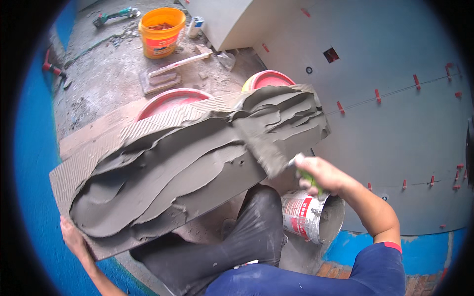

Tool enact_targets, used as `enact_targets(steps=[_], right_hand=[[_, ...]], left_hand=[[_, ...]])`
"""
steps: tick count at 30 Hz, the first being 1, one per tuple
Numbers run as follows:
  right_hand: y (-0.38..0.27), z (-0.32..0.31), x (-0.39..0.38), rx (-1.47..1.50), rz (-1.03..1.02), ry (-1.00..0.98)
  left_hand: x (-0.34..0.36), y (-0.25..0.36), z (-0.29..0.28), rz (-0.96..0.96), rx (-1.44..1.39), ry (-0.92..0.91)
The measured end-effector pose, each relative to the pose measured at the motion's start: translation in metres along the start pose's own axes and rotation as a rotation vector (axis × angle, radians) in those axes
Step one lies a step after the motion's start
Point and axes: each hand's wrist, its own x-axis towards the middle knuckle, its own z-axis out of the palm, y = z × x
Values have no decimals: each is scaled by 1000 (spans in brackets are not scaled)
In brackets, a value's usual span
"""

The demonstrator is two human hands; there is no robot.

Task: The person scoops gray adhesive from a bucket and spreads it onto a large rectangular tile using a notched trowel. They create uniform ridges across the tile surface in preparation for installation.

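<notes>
Grey wall (370, 133) fills the upper right. Near centre, the right hand (320, 175) grips a trowel (269, 157) on a mortar-covered slab (70, 176); lower left, the left hand (74, 238) touches its edge, finger closure unclear.

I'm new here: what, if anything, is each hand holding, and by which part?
The right hand holds the trowel by its green handle. The left hand touches the tile's edge; its grip is unclear.
</notes>
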Motion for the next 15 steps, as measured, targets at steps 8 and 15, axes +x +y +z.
enact_targets(steps=[8,15], right_hand=[[19,-99,37,-782,-179,446],[6,-172,-33,73,212,89]], left_hand=[[10,-57,25,59,96,11],[-59,-20,-40,16,52,-205]])
